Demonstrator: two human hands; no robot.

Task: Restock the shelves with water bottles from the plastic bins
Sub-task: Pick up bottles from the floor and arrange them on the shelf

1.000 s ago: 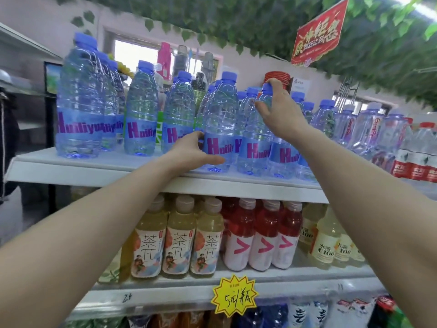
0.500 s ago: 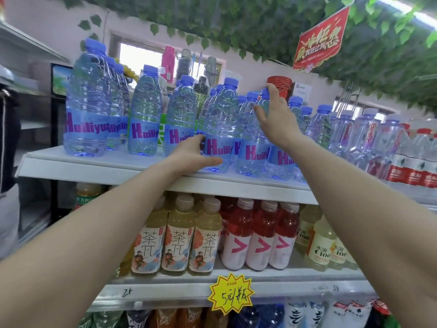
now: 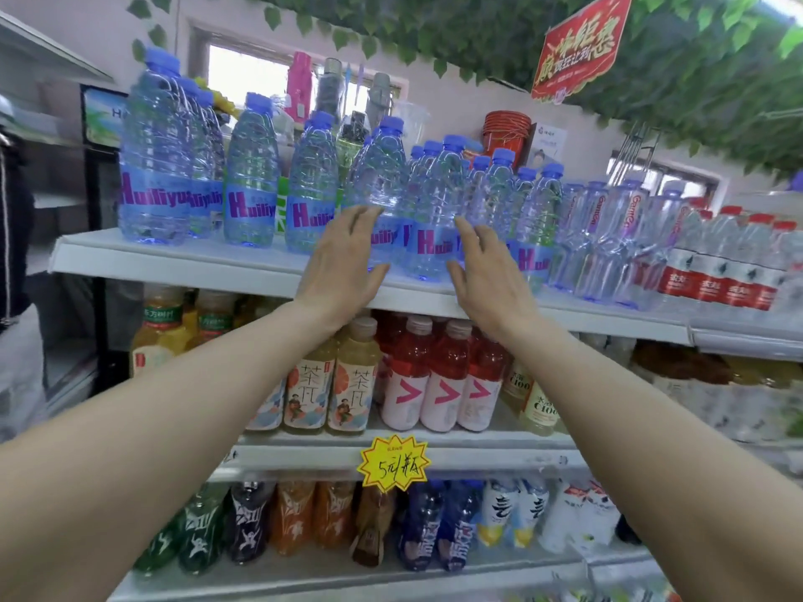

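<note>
Shelving [image 3: 269, 271], white, tiered, fills frame; leafy garland and red sign [image 3: 580, 45] along top. Top shelf at mid-height: water bottles [image 3: 250, 176], clear ribbed plastic, blue caps, blue labels with purple lettering, standing upright in rows from upper left to centre. Further right, red-capped bottles [image 3: 721, 262]. Shelf below: tea bottles [image 3: 354, 380], red drinks [image 3: 443, 375]. Yellow price tag [image 3: 393, 462] lower centre. Left hand [image 3: 343, 262] and right hand [image 3: 486, 271], fingers straight, grip wide, flank centre bottle [image 3: 434, 219]; contact unclear.
</note>
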